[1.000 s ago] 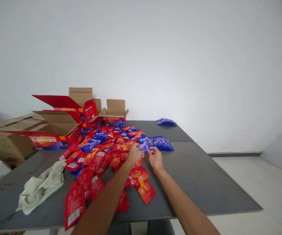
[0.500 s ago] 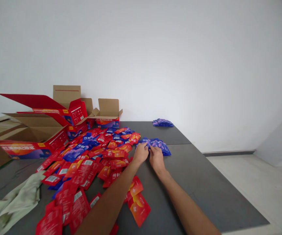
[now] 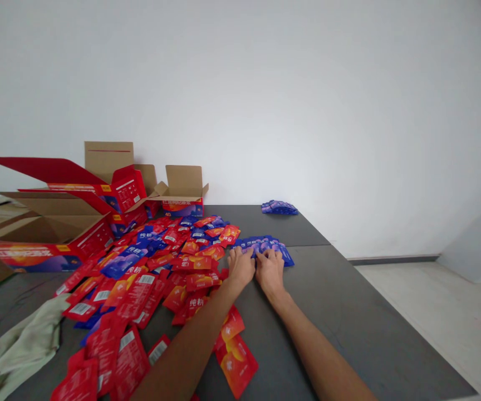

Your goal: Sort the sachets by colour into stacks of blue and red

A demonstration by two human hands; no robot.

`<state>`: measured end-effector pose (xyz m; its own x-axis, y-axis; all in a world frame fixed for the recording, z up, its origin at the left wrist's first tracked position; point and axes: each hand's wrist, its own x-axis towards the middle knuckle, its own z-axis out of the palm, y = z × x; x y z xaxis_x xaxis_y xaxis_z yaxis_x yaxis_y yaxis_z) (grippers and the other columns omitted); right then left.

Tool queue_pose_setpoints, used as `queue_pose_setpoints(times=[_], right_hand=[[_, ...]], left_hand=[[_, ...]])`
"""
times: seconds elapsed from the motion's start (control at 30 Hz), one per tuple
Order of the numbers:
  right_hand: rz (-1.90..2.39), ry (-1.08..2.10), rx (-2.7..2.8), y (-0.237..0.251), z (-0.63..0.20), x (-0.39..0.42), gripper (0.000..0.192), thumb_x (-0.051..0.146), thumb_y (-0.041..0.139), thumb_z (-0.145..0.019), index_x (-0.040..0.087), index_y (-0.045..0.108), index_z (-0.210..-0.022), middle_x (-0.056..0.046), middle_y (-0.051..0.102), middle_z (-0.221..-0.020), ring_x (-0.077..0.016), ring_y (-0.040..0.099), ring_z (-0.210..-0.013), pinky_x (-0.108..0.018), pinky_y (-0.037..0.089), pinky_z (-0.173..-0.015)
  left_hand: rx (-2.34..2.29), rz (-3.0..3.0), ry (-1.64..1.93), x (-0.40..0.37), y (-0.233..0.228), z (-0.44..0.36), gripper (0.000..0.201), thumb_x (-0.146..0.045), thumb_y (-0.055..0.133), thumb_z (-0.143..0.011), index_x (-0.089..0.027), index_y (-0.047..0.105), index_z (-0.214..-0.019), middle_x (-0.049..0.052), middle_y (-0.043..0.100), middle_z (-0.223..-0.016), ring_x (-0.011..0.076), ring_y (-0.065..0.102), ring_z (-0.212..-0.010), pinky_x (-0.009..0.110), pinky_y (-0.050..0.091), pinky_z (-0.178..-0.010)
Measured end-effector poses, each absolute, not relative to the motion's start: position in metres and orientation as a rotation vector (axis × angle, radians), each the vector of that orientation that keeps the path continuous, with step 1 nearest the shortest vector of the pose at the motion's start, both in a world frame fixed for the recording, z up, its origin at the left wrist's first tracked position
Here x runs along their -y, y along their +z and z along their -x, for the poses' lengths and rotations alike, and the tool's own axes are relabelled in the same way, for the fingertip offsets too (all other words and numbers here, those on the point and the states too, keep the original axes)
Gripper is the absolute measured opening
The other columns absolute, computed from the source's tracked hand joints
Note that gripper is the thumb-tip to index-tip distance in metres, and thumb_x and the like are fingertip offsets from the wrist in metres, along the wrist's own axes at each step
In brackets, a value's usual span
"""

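My left hand [image 3: 240,265] and my right hand [image 3: 269,269] lie side by side on the dark grey table [image 3: 349,312], palms down. The fingers of both reach onto the near edge of a small pile of blue sachets [image 3: 265,247]. Neither hand grips anything that I can see. To the left spreads a wide heap of red and blue sachets [image 3: 152,267]. A red-orange sachet [image 3: 236,365] lies near my left forearm.
A second small stack of blue sachets [image 3: 279,208] sits at the far table edge by the white wall. Open red and brown cartons [image 3: 77,217] stand at the left. A pale cloth [image 3: 19,348] lies at the front left. Light floor shows to the right.
A blue sachet held upright between both hands a second ago has been laid on the blue pile. Both hands now rest flat at the pile's edge. The view has shifted right.
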<state>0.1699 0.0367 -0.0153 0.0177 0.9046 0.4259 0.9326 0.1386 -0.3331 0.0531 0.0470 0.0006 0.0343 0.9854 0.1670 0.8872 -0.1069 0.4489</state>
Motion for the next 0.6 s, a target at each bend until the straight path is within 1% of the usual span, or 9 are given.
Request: queue_pose_setpoints(times=[0.1,0.2,0.33,0.43,0.6], right_hand=[[1.795,-0.111,1.838,-0.015,-0.168,-0.032,0.029,0.028,0.052,-0.092,0.026,0.072,-0.113,-0.013,0.055,-0.129,-0.0334,0.039,-0.119,-0.044,0.031,-0.095],[1.805,-0.168,1.829,-0.019,-0.167,-0.032,0.03,0.028,0.056,-0.09,0.026,0.071,-0.116,-0.011,0.05,-0.141,-0.0344,0.033,-0.131,-0.048,0.024,-0.105],[1.829,-0.162,1.835,-0.022,-0.168,-0.034,0.035,0.028,0.055,-0.09,0.027,0.068,-0.121,-0.01,0.049,-0.144,-0.0326,0.033,-0.133,-0.048,0.021,-0.109],[1.841,-0.154,1.84,-0.021,-0.167,-0.032,0.037,0.028,0.053,-0.09,0.026,0.067,-0.124,-0.011,0.048,-0.145,-0.0328,0.032,-0.135,-0.048,0.021,-0.109],[1.841,-0.193,1.832,-0.014,-0.161,-0.026,0.039,0.028,0.051,-0.09,0.026,0.064,-0.127,-0.009,0.046,-0.148,-0.0337,0.028,-0.138,-0.048,0.021,-0.109]], left_hand=[[-1.93,-2.031,0.627,-0.048,-0.001,-0.053,0.049,-0.032,0.051,-0.09,-0.033,0.055,-0.139,0.014,0.042,-0.148,0.0374,0.039,-0.134,0.054,0.037,-0.106],[-1.884,-2.0,0.612,-0.049,-0.002,-0.053,0.051,-0.03,0.05,-0.09,-0.032,0.052,-0.141,0.013,0.045,-0.148,0.0347,0.043,-0.133,0.052,0.038,-0.107],[-1.854,-2.038,0.638,-0.048,-0.002,-0.053,0.051,-0.028,0.049,-0.09,-0.027,0.053,-0.141,0.015,0.054,-0.139,0.0329,0.05,-0.127,0.049,0.039,-0.107],[-1.847,-2.068,0.661,-0.046,-0.001,-0.053,0.053,-0.027,0.049,-0.09,-0.025,0.052,-0.142,0.017,0.054,-0.138,0.0333,0.05,-0.126,0.05,0.038,-0.108],[-1.858,-2.092,0.666,-0.037,0.002,-0.047,0.053,-0.026,0.047,-0.091,-0.028,0.048,-0.144,0.013,0.054,-0.14,0.0292,0.048,-0.129,0.045,0.036,-0.11]])
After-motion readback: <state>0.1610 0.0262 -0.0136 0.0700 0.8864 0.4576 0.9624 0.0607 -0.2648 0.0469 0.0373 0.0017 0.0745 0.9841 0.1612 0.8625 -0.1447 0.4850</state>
